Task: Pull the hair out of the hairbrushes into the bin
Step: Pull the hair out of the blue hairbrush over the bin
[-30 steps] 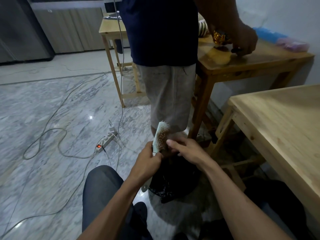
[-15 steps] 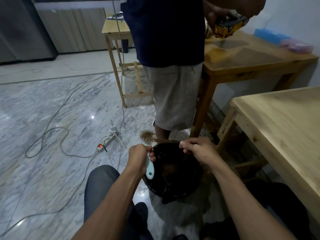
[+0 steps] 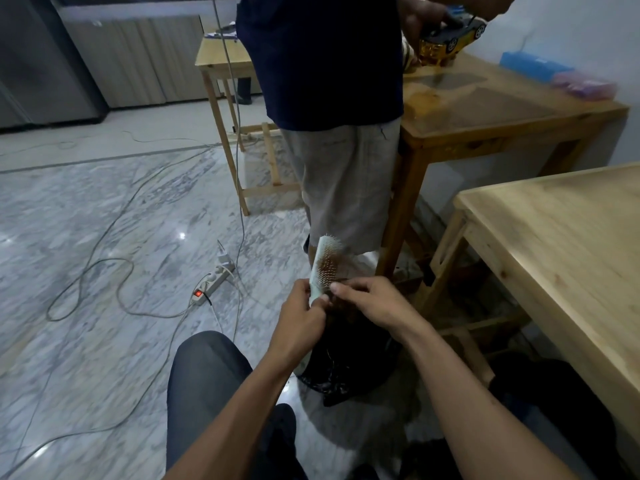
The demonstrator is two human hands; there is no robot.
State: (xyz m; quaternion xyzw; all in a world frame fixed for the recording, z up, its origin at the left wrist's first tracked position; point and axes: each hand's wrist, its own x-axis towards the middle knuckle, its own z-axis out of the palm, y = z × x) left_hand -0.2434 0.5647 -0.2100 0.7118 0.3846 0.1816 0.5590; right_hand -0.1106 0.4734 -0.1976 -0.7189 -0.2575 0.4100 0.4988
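My left hand (image 3: 300, 315) grips a pale green hairbrush (image 3: 325, 265) by its handle and holds it upright, bristles facing right, with brown hair caught among them. My right hand (image 3: 372, 304) pinches at the lower bristles, fingers closed on a dark tuft of hair (image 3: 341, 303). Directly below both hands stands the bin lined with a black bag (image 3: 343, 368), on the floor between my knees; my hands hide its rim.
A person in a dark shirt and grey shorts (image 3: 346, 181) stands just beyond the bin, holding a yellow toy car (image 3: 446, 39) over a wooden table (image 3: 502, 109). A second wooden table (image 3: 561, 244) is at my right. A power strip (image 3: 211, 284) and cables lie on the marble floor at left.
The brush, lowered and tilted over the bin half a second ago, is raised upright again. My right hand has come back from the bin's edge to the bristles.
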